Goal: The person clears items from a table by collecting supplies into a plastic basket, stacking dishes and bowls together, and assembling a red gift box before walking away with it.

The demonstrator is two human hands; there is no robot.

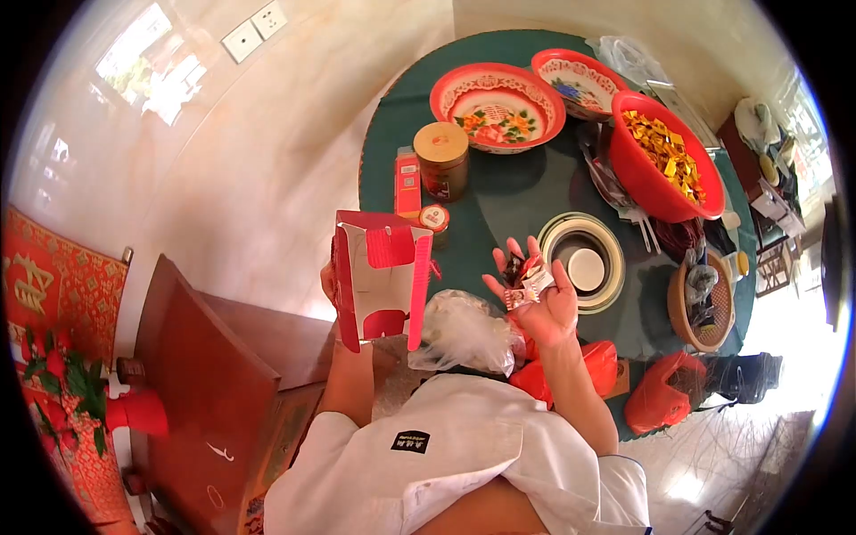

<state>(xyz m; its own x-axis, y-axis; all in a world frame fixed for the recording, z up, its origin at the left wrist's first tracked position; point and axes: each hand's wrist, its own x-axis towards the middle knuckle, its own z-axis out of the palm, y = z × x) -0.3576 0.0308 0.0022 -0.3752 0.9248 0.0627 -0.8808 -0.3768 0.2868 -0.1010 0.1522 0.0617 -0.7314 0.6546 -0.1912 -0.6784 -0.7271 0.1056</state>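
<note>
The red box (382,281) is held up in front of the body, its open side showing a pale interior and red flaps, with the table's left edge behind it. The left hand (329,275) grips its left side, though most of the fingers are hidden behind the cardboard. The right hand (556,309) lies palm up with fingers spread, small wrapped sweets (529,282) resting loosely on it. Between the two hands, nearer the torso, sits a clear plastic bag (462,330). Just right of the sweets, a cream-rimmed bowl (620,267) stands on the green table (526,196). Farther back are a gold-lidded canister (443,169), a patterned basin (441,109) and a tilted red tub (637,183) of gold-wrapped pieces (667,153).
</note>
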